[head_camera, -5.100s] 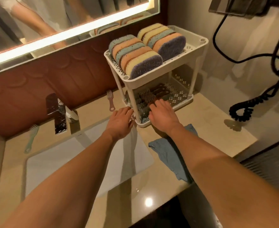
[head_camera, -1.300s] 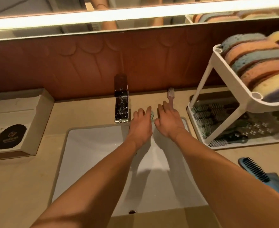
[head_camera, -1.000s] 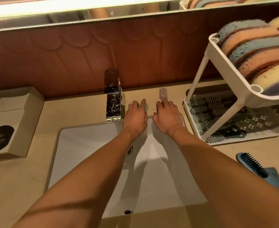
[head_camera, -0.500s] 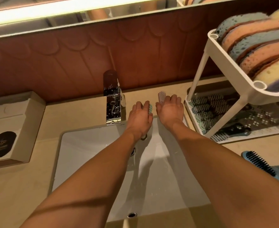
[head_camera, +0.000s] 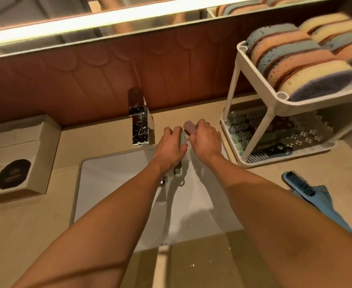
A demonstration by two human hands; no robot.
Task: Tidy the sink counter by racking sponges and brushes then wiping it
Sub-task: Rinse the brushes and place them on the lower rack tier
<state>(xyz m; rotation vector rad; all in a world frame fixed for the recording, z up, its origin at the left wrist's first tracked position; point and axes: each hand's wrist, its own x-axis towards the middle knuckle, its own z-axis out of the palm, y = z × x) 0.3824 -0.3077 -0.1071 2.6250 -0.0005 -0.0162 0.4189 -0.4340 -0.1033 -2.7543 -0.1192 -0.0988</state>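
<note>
My left hand [head_camera: 169, 146] grips a pale green brush [head_camera: 182, 139] behind the sink; its looped handle end [head_camera: 177, 171] hangs below my palm. Right beside it, my right hand [head_camera: 206, 139] closes on a pink brush [head_camera: 189, 127] whose bristled head sticks out past my fingers. The white two-tier rack [head_camera: 252, 96] stands to the right, with several sponges [head_camera: 308, 65] on top and several brushes [head_camera: 252, 132] on its lower tray. A blue brush [head_camera: 299, 185] lies on a blue cloth [head_camera: 335, 213] at the counter's right.
The chrome faucet [head_camera: 139, 119] rises just left of my hands. The white sink basin [head_camera: 112, 183] lies under my forearms. A cardboard box [head_camera: 19, 154] with dark round items sits on the left of the beige counter [head_camera: 25, 235]. A lit mirror runs above.
Both hands left the rack and went to the counter behind the sink. They closed on the green and pink brushes and have lifted them slightly off the counter.
</note>
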